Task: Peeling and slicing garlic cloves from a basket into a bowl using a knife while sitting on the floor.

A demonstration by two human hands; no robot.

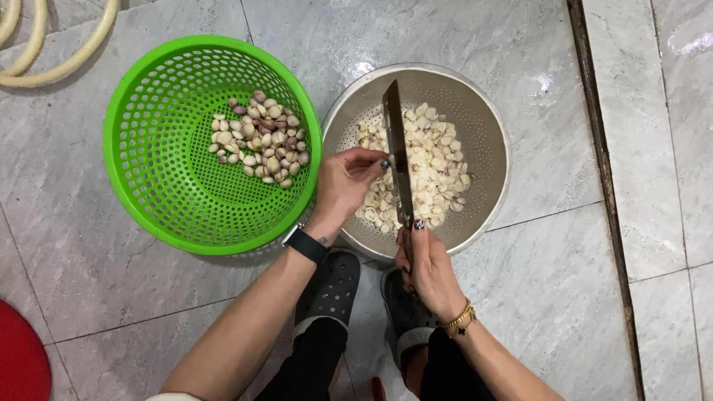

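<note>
My right hand (428, 269) grips the handle of a large cleaver (396, 152), whose blade stands edge-on over a metal colander (486, 126). The colander holds several peeled pale garlic cloves (438, 167). My left hand (345, 182) hovers at the colander's left rim with its fingertips pinched at the blade's side; whether it holds a clove is hidden. To the left stands a green plastic basket (160, 186) with several unpeeled purplish garlic cloves (260, 137).
Both containers rest on a grey marble tile floor. My feet in dark perforated clogs (334, 286) sit just below the colander. A pale hose (52, 52) coils at top left, a red object (18, 360) at bottom left, a dark floor strip (601, 186) at right.
</note>
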